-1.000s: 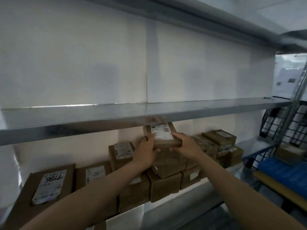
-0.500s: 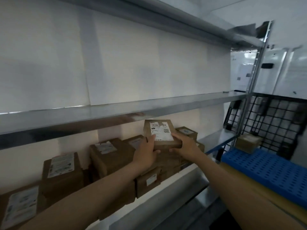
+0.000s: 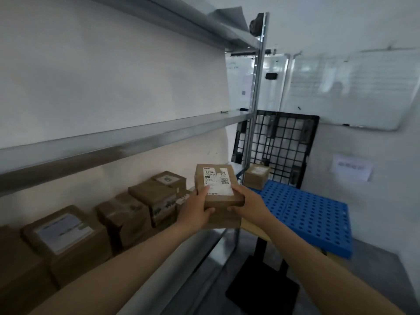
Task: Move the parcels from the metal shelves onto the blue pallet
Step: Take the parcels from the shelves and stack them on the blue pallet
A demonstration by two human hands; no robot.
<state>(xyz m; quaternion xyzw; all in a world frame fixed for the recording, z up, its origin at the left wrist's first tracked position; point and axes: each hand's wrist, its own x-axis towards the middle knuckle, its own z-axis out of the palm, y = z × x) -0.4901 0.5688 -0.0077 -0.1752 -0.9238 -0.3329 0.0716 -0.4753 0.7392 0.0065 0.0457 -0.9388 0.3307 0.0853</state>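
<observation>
A brown parcel (image 3: 218,189) is being gripped at both sides, the left hand (image 3: 195,210) and right hand (image 3: 250,204) curled round its edges; possibly a second box is being carried beneath. It is being held in the air between the metal shelves (image 3: 113,144) and the blue pallet (image 3: 313,214).

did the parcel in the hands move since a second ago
Yes. The parcel, gripped by the left hand and right hand, has come off the stacked parcels on the metal shelf and moved right, toward the blue pallet.
</observation>
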